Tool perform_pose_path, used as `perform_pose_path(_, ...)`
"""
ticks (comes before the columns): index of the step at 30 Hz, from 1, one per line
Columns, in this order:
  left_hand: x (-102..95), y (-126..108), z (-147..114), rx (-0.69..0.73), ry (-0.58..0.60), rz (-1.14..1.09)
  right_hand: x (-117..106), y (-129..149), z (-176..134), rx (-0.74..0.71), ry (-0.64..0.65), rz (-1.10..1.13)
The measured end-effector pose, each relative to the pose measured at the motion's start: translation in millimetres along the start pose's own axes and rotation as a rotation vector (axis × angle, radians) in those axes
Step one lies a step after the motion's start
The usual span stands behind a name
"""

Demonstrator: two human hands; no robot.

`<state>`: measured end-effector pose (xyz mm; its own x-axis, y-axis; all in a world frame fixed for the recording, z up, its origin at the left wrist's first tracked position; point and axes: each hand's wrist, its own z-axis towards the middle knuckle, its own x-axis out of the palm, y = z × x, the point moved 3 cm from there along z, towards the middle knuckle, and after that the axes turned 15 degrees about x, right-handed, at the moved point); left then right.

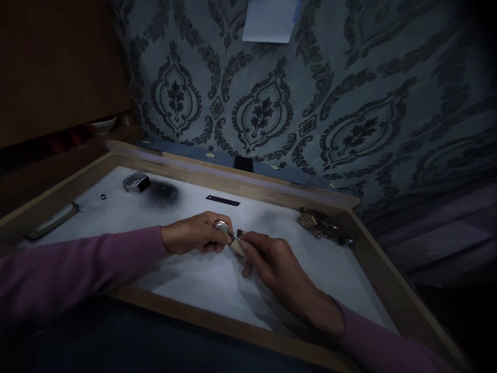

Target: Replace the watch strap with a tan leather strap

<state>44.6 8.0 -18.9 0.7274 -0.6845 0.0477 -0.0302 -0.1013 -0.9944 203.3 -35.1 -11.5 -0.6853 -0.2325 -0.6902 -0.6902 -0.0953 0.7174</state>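
Note:
Near the middle of the white-lined tray (186, 287), my left hand (198, 231) is closed around a round silver watch (222, 226), which faces up between thumb and fingers. Just to its right, my right hand (272, 256) pinches a thin metal tool (235, 238). The tool's tip points at the watch's edge; I cannot tell whether it touches. A pale flat strip (237, 248) shows between the two hands, and part of it is hidden by the right fingers.
A silver wristwatch (136, 182) stands at the tray's back left beside a dark smudge. A black flat strip (222, 200) lies behind my hands. Several watches (320, 224) are heaped at the right. A curved band (54, 220) lies far left. Wooden walls (233, 181) edge the tray.

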Motion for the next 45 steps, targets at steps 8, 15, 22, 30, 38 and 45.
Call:
perform_pose_path(8,-1.0,3.0,1.0,0.012,0.007,0.003,-0.1,1.8,-0.2,0.007,0.004,0.002)
perform_pose_path(15,-0.3,3.3,1.3,0.009,0.004,0.006,2.0,0.9,0.8,0.031,0.019,0.019)
perform_pose_path(22,0.1,2.5,0.5,-0.004,0.002,0.004,3.1,-1.7,2.3,0.026,0.028,0.015)
perform_pose_path(30,0.1,3.4,0.3,-0.001,0.012,-0.033,2.9,-7.4,4.1,-0.046,-0.024,-0.025)
perform_pose_path(38,3.5,4.8,-0.9,-0.009,0.007,-0.074,2.0,-8.1,2.6,-0.115,-0.023,-0.049)
perform_pose_path(45,4.7,3.0,-1.7,-0.034,-0.001,-0.111,2.3,-8.6,2.0,-0.133,-0.014,-0.008)
